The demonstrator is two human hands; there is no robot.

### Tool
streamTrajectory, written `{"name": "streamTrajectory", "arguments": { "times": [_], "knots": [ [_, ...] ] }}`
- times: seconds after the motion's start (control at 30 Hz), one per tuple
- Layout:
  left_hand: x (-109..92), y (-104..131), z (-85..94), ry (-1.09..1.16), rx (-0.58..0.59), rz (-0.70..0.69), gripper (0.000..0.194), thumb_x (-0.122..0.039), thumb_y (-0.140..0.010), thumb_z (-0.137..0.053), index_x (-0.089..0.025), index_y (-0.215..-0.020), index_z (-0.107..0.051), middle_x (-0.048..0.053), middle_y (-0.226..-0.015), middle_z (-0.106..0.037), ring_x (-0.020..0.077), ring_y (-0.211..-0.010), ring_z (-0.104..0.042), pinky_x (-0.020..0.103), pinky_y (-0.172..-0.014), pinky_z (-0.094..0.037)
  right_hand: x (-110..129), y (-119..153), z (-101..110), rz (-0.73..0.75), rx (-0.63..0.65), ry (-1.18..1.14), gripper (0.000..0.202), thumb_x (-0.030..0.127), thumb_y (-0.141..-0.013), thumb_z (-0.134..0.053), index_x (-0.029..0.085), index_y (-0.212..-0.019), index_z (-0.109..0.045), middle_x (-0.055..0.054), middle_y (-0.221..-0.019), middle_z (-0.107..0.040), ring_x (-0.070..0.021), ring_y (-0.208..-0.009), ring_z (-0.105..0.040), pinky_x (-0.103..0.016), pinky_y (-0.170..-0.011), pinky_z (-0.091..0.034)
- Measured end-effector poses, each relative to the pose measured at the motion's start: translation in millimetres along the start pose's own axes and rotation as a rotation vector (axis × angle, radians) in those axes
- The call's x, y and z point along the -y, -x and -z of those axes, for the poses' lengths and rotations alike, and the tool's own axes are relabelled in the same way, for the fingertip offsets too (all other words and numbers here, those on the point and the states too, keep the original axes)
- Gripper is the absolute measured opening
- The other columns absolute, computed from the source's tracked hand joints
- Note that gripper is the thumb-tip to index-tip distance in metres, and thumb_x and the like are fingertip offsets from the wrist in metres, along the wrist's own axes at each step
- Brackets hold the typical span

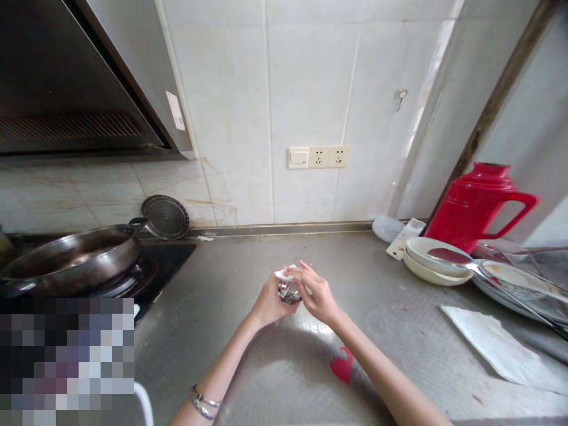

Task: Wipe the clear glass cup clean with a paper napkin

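My left hand point(269, 300) is wrapped around a small shiny silvery cup point(290, 294) just above the middle of the counter. A white tissue point(284, 274) lies at the cup's top edge. My right hand point(317, 294) presses the tissue there with bent fingers, the index finger lifted a little. The fingers hide much of the cup, so its full shape does not show. Below the right forearm, a flat red piece point(341, 365) lies on the counter, partly covered by the arm.
On the left, a steel pan point(75, 260) sits on the black stove point(166, 266), with a perforated round disc point(165, 217) leaning behind. To the right stand a red thermos point(473, 207), stacked bowls point(437, 269), plates point(510, 281) and a white paper sheet point(497, 343).
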State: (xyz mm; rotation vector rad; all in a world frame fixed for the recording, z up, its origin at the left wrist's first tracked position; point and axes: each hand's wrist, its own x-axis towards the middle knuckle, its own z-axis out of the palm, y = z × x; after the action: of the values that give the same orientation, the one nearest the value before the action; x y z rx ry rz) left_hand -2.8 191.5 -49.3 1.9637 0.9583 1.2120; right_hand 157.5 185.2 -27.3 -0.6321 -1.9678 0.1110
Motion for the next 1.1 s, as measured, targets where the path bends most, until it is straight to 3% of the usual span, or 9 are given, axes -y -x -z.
{"name": "streamTrajectory", "arguments": {
  "times": [0.1, 0.27, 0.33, 0.4, 0.5, 0.57, 0.77, 0.97, 1.1],
  "knots": [
    [0, 1, -1.6, 0.006, 0.021, 0.006, 0.066, -0.013, -0.058, -0.075, -0.018, -0.121, -0.052, 0.01, -0.117, -0.061, 0.0254, -0.106, -0.059, 0.034, -0.09, -0.048, 1, -1, -1, -0.018, 0.023, -0.004, 0.031, 0.02, -0.096, -0.038, 0.024, -0.117, -0.06, -0.006, -0.11, -0.07, -0.0202, -0.108, -0.064, -0.051, -0.109, -0.038],
    [-1, 1, -3.2, 0.084, 0.007, 0.114, 0.074, -0.015, -0.056, -0.078, -0.017, -0.124, -0.049, 0.008, -0.109, -0.064, 0.0218, -0.095, -0.063, 0.03, -0.082, -0.05, -4, -2, -2, -0.199, -0.102, -0.002, 0.028, 0.023, -0.096, -0.039, 0.026, -0.105, -0.066, -0.002, -0.089, -0.074, -0.0222, -0.097, -0.069, -0.046, -0.103, -0.047],
    [0, 0, -4.0, 0.141, 0.006, 0.16, 0.075, -0.018, -0.056, -0.079, -0.016, -0.124, -0.048, 0.007, -0.105, -0.066, 0.0202, -0.09, -0.065, 0.028, -0.079, -0.051, -3, -2, -2, -0.198, -0.13, 0.004, 0.028, 0.022, -0.096, -0.04, 0.025, -0.104, -0.066, -0.002, -0.087, -0.074, -0.0219, -0.094, -0.07, -0.045, -0.101, -0.049],
    [3, -1, -5.5, 0.184, -0.004, 0.198, 0.069, -0.022, -0.059, -0.079, -0.016, -0.122, -0.051, 0.006, -0.101, -0.068, 0.019, -0.086, -0.065, 0.027, -0.076, -0.051, 0, -2, -2, -0.128, -0.11, 0.01, 0.028, 0.019, -0.096, -0.039, 0.025, -0.109, -0.064, -0.003, -0.096, -0.073, -0.0204, -0.096, -0.069, -0.046, -0.103, -0.046],
    [7, -3, -8.6, 0.168, 0.026, 0.217, 0.043, -0.023, -0.064, -0.075, -0.014, -0.104, -0.062, 0.005, -0.088, -0.07, 0.0188, -0.08, -0.066, 0.026, -0.071, -0.05, 4, 0, -2, -0.006, -0.009, 0.012, 0.031, 0.016, -0.096, -0.039, 0.025, -0.117, -0.059, -0.005, -0.109, -0.07, -0.0193, -0.105, -0.065, -0.048, -0.107, -0.041],
    [8, -2, -10.0, 0.158, 0.047, 0.218, 0.034, -0.023, -0.065, -0.074, -0.013, -0.097, -0.065, 0.004, -0.083, -0.07, 0.0188, -0.078, -0.065, 0.026, -0.069, -0.05, 3, 0, -3, 0.008, 0.028, 0.014, 0.032, 0.016, -0.096, -0.038, 0.025, -0.119, -0.058, -0.005, -0.112, -0.069, -0.0198, -0.108, -0.064, -0.049, -0.107, -0.041],
    [-1, -2, -7.2, 0.257, -0.006, 0.255, 0.062, -0.026, -0.06, -0.079, -0.015, -0.117, -0.056, 0.005, -0.096, -0.068, 0.018, -0.081, -0.065, 0.026, -0.072, -0.05, -10, 1, -2, -0.15, -0.112, 0.035, 0.031, 0.022, -0.097, -0.037, 0.027, -0.113, -0.063, -0.002, -0.097, -0.074, -0.0202, -0.09, -0.071, -0.048, -0.105, -0.044],
    [1, -4, -6.3, 0.296, -0.015, 0.244, 0.057, -0.033, -0.064, -0.078, -0.014, -0.114, -0.058, 0.008, -0.098, -0.07, 0.0203, -0.086, -0.066, 0.029, -0.076, -0.051, 3, 1, -3, -0.035, -0.085, 0.001, 0.032, 0.02, -0.096, -0.038, 0.026, -0.119, -0.06, -0.004, -0.108, -0.071, -0.0203, -0.102, -0.067, -0.048, -0.106, -0.043],
    [-3, -4, -6.2, 0.318, -0.016, 0.273, 0.059, -0.032, -0.062, -0.079, -0.014, -0.114, -0.058, 0.007, -0.097, -0.069, 0.0195, -0.085, -0.065, 0.027, -0.076, -0.05, 1, 1, -4, -0.137, -0.117, 0.006, 0.031, 0.023, -0.097, -0.037, 0.026, -0.115, -0.063, -0.004, -0.106, -0.072, -0.0218, -0.105, -0.066, -0.046, -0.103, -0.045]
  ]
}}
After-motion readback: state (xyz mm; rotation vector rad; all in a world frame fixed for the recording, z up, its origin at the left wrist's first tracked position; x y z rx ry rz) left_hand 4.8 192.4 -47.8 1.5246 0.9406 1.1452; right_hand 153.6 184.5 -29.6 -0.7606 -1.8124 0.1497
